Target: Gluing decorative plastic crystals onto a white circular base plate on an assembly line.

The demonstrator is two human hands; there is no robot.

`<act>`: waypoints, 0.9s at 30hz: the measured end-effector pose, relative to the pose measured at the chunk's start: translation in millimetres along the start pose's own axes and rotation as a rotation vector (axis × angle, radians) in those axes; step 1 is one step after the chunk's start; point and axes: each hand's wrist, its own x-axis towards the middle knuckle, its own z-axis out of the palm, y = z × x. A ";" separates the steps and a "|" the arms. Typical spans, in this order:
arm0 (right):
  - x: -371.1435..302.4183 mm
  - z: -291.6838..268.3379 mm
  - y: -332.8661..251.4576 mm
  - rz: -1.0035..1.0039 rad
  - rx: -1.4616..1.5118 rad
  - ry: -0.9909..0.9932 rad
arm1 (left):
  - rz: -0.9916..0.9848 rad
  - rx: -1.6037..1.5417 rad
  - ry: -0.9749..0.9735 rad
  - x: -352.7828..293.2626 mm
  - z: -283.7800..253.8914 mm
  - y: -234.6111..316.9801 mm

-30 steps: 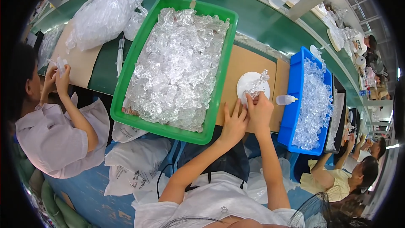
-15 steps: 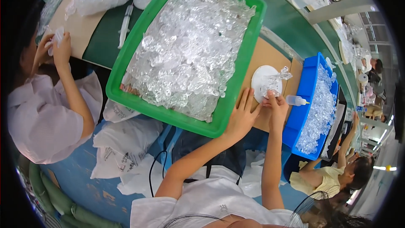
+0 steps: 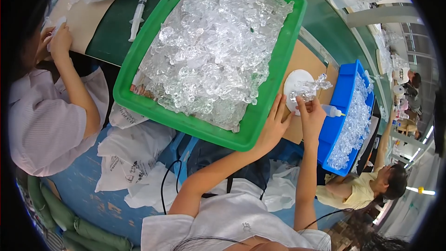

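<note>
My left hand (image 3: pixel 274 129) lies with its fingers stretched out beside the right edge of the green tray (image 3: pixel 186 128), which is heaped with clear plastic pieces (image 3: pixel 218 51). Just right of it, my right hand (image 3: pixel 312 117) has its thumb and fingertips drawn together at the lower edge of a round white disc (image 3: pixel 291 83). Whatever sits in that pinch is too small to make out. Clear figure-shaped pieces (image 3: pixel 310 86) rest on the disc, right by those fingertips. A translucent squeeze bottle (image 3: pixel 331 110) with a yellow tip lies against my right hand; I cannot tell whether the hand grips it.
A blue bin (image 3: pixel 326 142) full of small clear pieces stands at the right. Brown cardboard (image 3: pixel 293 132) lies under the disc. Beyond the tray's left side is a large syringe (image 3: pixel 138 16). A co-worker's hands (image 3: pixel 58 42) hold something pale at the left. White bags (image 3: pixel 132 151) lie below.
The whole view has shifted slightly, with the tray and disc appearing a bit further right. Both my hands keep nearly the same places by the disc. The left co-worker's hands have moved a little.
</note>
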 end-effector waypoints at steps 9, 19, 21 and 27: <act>-8.9 15.6 -9.1 -0.168 -0.209 0.078 | 0.009 0.041 0.044 -2.6 5.0 -4.1; -14.6 10.6 -2.0 -0.210 -0.274 0.126 | 0.015 0.072 -0.140 8.5 -4.4 -6.4; -34.5 -11.1 -8.7 -0.198 -0.129 0.114 | 0.039 0.120 -0.143 8.0 -8.8 -9.3; -23.4 -172.4 58.3 -0.207 -0.473 0.455 | 0.097 0.155 -0.161 18.3 -23.1 -11.0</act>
